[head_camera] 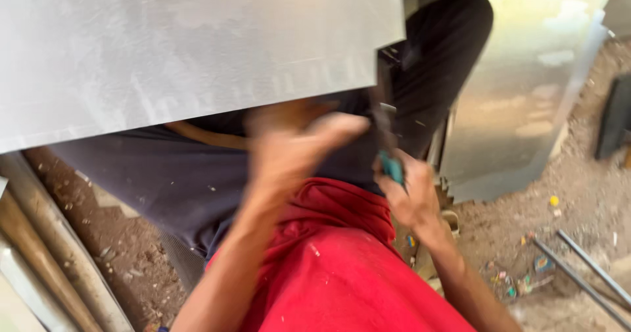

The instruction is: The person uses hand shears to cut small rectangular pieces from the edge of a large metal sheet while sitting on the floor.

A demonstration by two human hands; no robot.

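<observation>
Right hand (411, 197) clamped on the teal-handled metal snips (389, 154), blurred left hand (296, 144) half-open under the flat grey metal sheet (190, 49); steadying the sheet's edge would likely help.

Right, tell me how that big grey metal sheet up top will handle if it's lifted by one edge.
The grey metal sheet looks thin and wide, so it would probably flex and wobble. Its smooth face may be slippery, and its bare cut edge could be sharp to grip.
</observation>
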